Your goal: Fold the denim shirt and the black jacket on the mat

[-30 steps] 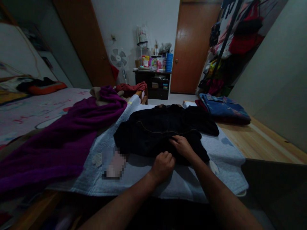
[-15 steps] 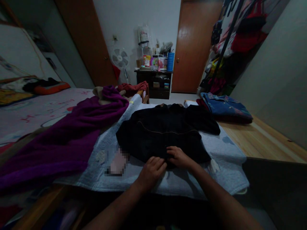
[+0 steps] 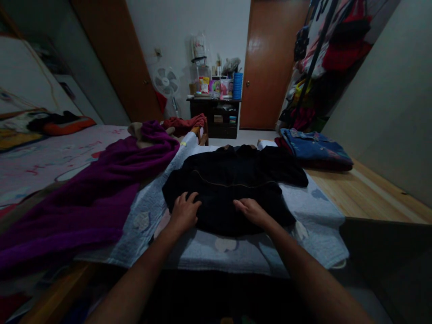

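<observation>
A black garment [image 3: 236,173] with a thin tan seam line lies spread on a pale blue patterned cloth [image 3: 226,258]. My left hand [image 3: 185,210] rests on the garment's lower left part, its fingers spread. On the lower right part of the garment lies my right hand [image 3: 251,210], its fingers close together against the dark fabric; whether they pinch any of it cannot be made out. A pinkish flat object [image 3: 162,224] is partly covered beside my left wrist.
Purple cloth [image 3: 118,171] drapes over the left side, next to a bed [image 3: 77,146]. Folded blue denim [image 3: 315,146] sits on a wooden surface [image 3: 367,193] at the right. A fan [image 3: 167,83] and a dark shelf [image 3: 214,119] stand at the back.
My left hand has moved left, away from my right hand, and its fingers have spread. My right hand has stayed near the same place. The garment's lower edge now lies lower and rounder.
</observation>
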Tool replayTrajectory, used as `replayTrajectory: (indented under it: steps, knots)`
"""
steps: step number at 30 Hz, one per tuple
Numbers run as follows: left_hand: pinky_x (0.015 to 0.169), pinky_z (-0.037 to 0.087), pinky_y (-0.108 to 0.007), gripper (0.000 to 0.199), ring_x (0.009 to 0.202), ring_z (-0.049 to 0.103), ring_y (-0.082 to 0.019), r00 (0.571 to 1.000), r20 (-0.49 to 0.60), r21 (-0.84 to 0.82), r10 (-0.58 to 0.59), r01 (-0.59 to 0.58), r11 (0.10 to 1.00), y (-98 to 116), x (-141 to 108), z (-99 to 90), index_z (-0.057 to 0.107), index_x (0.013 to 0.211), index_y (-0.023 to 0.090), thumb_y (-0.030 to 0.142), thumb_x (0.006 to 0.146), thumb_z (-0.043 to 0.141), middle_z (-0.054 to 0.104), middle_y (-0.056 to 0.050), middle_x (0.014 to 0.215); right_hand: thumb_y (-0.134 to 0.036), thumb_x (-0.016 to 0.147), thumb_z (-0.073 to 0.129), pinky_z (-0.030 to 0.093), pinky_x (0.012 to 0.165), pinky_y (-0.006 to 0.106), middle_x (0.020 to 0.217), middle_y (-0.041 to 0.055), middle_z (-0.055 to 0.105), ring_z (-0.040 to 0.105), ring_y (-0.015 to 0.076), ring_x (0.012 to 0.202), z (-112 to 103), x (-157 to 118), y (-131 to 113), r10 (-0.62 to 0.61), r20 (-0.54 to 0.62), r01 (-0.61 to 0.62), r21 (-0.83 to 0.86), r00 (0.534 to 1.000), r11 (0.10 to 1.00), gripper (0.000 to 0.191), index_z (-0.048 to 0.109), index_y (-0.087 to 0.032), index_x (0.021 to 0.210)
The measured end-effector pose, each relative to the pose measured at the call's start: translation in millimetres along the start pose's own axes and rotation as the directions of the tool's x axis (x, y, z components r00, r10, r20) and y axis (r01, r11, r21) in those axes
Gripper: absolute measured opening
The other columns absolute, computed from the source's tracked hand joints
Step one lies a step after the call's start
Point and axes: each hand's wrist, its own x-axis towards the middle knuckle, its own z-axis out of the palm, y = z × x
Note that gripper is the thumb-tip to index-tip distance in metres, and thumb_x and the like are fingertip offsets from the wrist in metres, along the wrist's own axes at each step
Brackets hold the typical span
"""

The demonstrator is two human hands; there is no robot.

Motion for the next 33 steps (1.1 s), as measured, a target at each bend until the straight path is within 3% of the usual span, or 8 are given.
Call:
replayTrajectory:
  steps: [3, 6, 8, 14, 18, 24, 30, 33]
  knots:
    - [0.106, 0.028, -0.054, 0.032, 0.128, 0.035, -0.038, 0.996, -0.07, 0.056, 0.059, -0.055, 0.997, 9, 4, -1.0, 0.069, 0.092, 0.021, 0.007, 0.064, 0.06, 0.055, -0.006, 0.128, -0.037, 0.085, 0.057, 0.043, 0.085, 0.032, 0.104, 0.0107, 0.061, 0.056, 0.022, 0.096, -3, 28, 3, 0.091, -0.272, -0.144, -0.182, 0.958, 0.973, 0.028, 0.061, -0.015, 0.101]
    - [0.109, 0.024, -0.054, 0.034, 0.13, 0.035, -0.036, 0.991, -0.106, 0.08, 0.083, -0.074, 0.994, 13, 6, -1.3, 0.068, 0.093, 0.02, 0.005, 0.065, 0.058, 0.058, -0.007, 0.124, -0.041, 0.078, 0.065, 0.038, 0.094, 0.04, 0.129, 0.0185, 0.048, 0.045, 0.0301, 0.118, -4, 55, 6, 0.138, -0.418, -0.286, -0.317, 0.898, 0.904, 0.056, 0.049, -0.012, 0.123]
    - [0.11, 0.023, -0.054, 0.036, 0.133, 0.032, -0.036, 0.99, -0.097, 0.081, 0.105, -0.097, 0.992, 12, 6, 0.8, 0.067, 0.096, 0.02, 0.005, 0.064, 0.058, 0.058, -0.007, 0.126, -0.044, 0.08, 0.063, 0.039, 0.093, 0.041, 0.129, 0.0196, 0.049, 0.045, 0.0316, 0.119, -4, 69, 10, 0.202, -0.383, -0.348, -0.364, 0.902, 0.864, 0.056, 0.048, -0.012, 0.123]
    - [0.112, 0.016, -0.057, 0.041, 0.139, 0.024, -0.034, 0.995, -0.036, 0.09, 0.096, -0.093, 0.992, 4, 3, 6.2, 0.065, 0.103, 0.024, 0.011, 0.064, 0.064, 0.052, -0.007, 0.135, -0.025, 0.09, 0.049, 0.044, 0.077, 0.03, 0.104, 0.011, 0.065, 0.061, 0.0227, 0.096, -3, 91, 23, 0.253, -0.235, -0.332, -0.411, 0.938, 0.849, 0.018, 0.057, -0.016, 0.103]
    - [0.113, 0.011, -0.059, 0.049, 0.14, 0.02, -0.035, 0.997, -0.009, 0.092, 0.073, -0.072, 0.993, -4, 8, 3.3, 0.064, 0.108, 0.024, 0.015, 0.06, 0.07, 0.048, -0.008, 0.14, -0.021, 0.094, 0.037, 0.043, 0.075, 0.03, 0.109, 0.011, 0.062, 0.059, 0.0229, 0.099, -7, 102, 23, 0.23, -0.304, -0.345, -0.41, 0.925, 0.844, 0.021, 0.052, -0.018, 0.108]
    - [0.112, 0.008, -0.062, 0.05, 0.14, 0.017, -0.036, 0.996, -0.032, 0.047, -0.085, 0.087, 0.995, -25, 19, 10.2, 0.062, 0.116, 0.028, 0.018, 0.067, 0.065, 0.044, -0.003, 0.144, -0.023, 0.095, 0.033, 0.042, 0.078, 0.03, 0.114, 0.0119, 0.057, 0.053, 0.0227, 0.104, -10, 126, 30, 0.216, -0.525, -0.45, -0.37, 0.823, 0.813, 0.023, 0.048, -0.018, 0.112]
    - [0.109, 0.018, -0.063, 0.06, 0.14, 0.015, -0.039, 0.981, 0.134, -0.146, -0.142, 0.161, 0.976, -47, 23, 15.3, 0.06, 0.121, 0.029, 0.02, 0.062, 0.062, 0.038, -0.002, 0.147, -0.019, 0.091, 0.038, 0.04, 0.084, 0.032, 0.113, 0.0126, 0.057, 0.052, 0.024, 0.104, 0, 117, 35, 0.216, -0.384, -0.385, -0.443, 0.898, 0.809, 0.025, 0.053, -0.016, 0.111]
    - [0.111, 0.028, -0.05, 0.056, 0.137, 0.027, -0.033, 0.982, 0.113, -0.314, -0.148, 0.177, 0.933, -58, 27, 10.1, 0.06, 0.119, 0.025, 0.018, 0.064, 0.058, 0.038, -0.003, 0.146, -0.023, 0.086, 0.049, 0.039, 0.088, 0.034, 0.122, 0.014, 0.053, 0.05, 0.0258, 0.11, -7, 95, 31, 0.18, -0.24, -0.28, -0.495, 0.954, 0.823, 0.037, 0.049, -0.015, 0.122]
